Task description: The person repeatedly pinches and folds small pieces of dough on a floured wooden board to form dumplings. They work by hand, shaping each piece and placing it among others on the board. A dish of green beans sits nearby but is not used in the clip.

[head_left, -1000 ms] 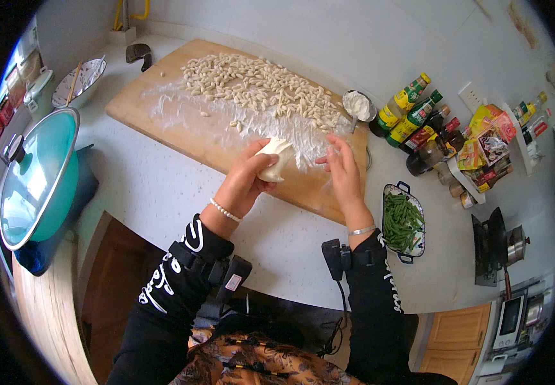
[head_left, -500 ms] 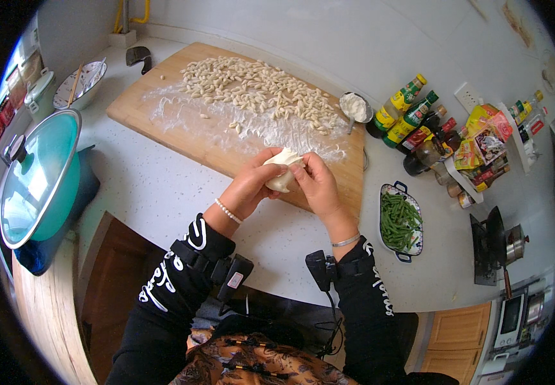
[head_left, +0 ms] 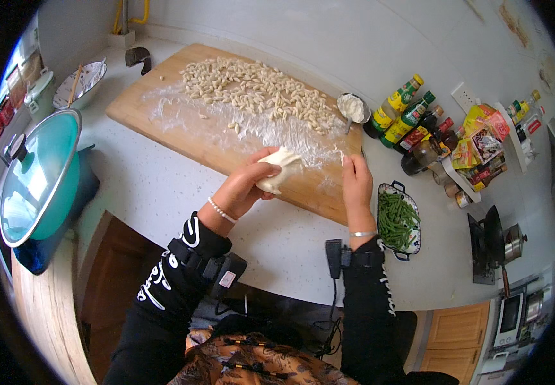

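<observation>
A lump of white dough [head_left: 280, 171] is gripped in my left hand [head_left: 245, 185], above the near edge of a wooden board [head_left: 155, 135]. My right hand [head_left: 357, 192] is closed in a pinch near the board's right edge, with a small scrap of dough [head_left: 340, 155] at its fingertips. Many small shaped dough pieces [head_left: 239, 86] are spread over the far part of the board. White flour [head_left: 277, 135] dusts the wood in front of them, where a few pieces lie apart.
A metal scoop of flour [head_left: 352, 108] rests at the board's right corner. Farther right are sauce bottles [head_left: 398, 112] and a dish of green beans [head_left: 398, 221]. A teal pot with a glass lid [head_left: 43, 173] and a bowl with chopsticks [head_left: 79, 85] stand on the left.
My hands were together on the dough. The right one has moved off to the right with a small scrap, while the left keeps the lump and has shifted slightly left.
</observation>
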`<state>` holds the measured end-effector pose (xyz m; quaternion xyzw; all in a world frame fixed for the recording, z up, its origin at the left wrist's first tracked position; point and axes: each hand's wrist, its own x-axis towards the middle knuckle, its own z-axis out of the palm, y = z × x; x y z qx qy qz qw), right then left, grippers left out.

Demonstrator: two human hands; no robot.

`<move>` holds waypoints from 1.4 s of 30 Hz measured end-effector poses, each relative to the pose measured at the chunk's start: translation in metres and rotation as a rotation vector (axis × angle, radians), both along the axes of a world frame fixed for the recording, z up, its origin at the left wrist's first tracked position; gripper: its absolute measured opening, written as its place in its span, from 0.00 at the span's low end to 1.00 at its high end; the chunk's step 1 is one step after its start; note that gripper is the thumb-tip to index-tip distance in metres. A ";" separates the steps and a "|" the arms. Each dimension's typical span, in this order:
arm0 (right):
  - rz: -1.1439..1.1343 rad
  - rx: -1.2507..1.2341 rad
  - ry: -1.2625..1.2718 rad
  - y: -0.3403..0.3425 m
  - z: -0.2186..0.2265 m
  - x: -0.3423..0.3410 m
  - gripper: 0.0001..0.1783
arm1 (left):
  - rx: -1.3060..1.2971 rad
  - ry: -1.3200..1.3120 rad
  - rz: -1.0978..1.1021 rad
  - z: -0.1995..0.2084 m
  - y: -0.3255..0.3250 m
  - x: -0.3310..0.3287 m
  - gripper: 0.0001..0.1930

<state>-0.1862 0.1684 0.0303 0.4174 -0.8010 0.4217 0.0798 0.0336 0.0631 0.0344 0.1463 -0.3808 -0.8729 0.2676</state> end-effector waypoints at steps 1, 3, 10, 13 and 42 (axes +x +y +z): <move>0.134 0.022 -0.025 0.005 -0.004 -0.004 0.12 | 0.022 -0.004 0.031 0.001 -0.001 0.000 0.23; 0.227 0.138 -0.176 0.019 -0.011 -0.007 0.12 | 0.078 0.006 0.091 0.002 0.000 -0.002 0.23; 0.463 0.250 0.129 0.033 -0.029 0.010 0.24 | 0.007 -0.060 0.056 0.001 0.002 -0.005 0.23; 0.405 0.317 0.218 0.031 -0.028 0.009 0.32 | -0.015 -0.070 0.061 0.001 0.003 -0.004 0.22; 0.141 0.202 -0.218 0.015 -0.021 -0.022 0.10 | 0.018 -0.049 0.075 0.001 -0.001 -0.005 0.23</move>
